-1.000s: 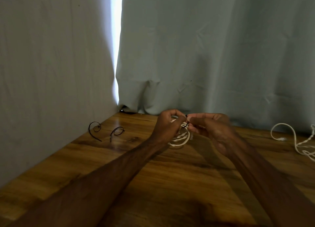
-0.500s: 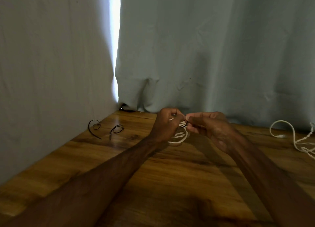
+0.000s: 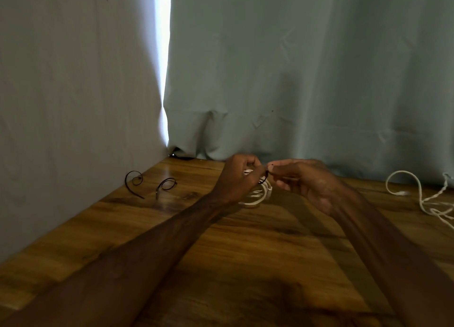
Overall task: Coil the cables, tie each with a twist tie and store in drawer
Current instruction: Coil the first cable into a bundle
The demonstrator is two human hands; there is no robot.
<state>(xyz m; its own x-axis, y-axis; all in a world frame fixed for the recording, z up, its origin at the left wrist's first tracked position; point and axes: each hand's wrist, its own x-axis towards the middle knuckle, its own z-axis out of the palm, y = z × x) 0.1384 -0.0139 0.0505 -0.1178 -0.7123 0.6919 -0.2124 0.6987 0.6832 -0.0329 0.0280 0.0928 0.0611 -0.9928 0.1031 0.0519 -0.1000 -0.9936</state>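
Observation:
Above the far middle of the wooden table [image 3: 245, 248], my left hand [image 3: 238, 176] grips a small coil of white cable [image 3: 258, 195]; the coil hangs below my fingers. A black twist tie [image 3: 264, 178] wraps the coil's top, and my right hand [image 3: 299, 179] pinches its free end between thumb and forefinger. Two spare black ties lie curled on the table to the left, one tie [image 3: 134, 182] near the wall and another tie [image 3: 165, 185] beside it. A loose white cable [image 3: 417, 194] sprawls uncoiled at the right edge.
Grey cloth hangs along the left side [image 3: 73, 105] and the back [image 3: 294, 80] of the table, with a bright gap [image 3: 163, 68] at the corner. No drawer shows in this view.
My hands and the coil stay in the same place. My right thumb and forefinger have pulled the tie's end slightly up and to the right, away from my left hand.

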